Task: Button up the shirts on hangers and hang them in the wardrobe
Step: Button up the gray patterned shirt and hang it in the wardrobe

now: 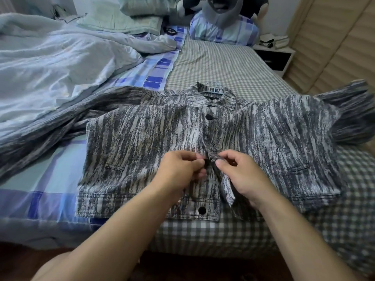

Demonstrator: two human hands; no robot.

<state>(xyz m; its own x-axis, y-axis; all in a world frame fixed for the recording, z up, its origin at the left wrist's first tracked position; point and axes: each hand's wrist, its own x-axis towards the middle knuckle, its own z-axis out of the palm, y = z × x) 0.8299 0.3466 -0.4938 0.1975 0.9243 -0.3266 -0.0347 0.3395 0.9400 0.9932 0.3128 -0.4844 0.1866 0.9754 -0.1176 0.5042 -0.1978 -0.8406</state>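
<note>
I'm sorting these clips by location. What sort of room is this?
Most likely a bedroom: a bed with a checked sheet, a rumpled duvet, pillows at its head and a nightstand beside it.

A bed with a grey-and-white checked sheet (223,63) carries a grey streaked button-front shirt (142,142) spread flat — beside it a rumpled pale-blue duvet (50,63) and pillows.

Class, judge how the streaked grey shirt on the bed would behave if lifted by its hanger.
The shirt would probably drape limply, since its sleeves already lie crumpled. The lower front may swing open: only the top button looks fastened. The hanger should likely keep the shoulders spread.
</note>
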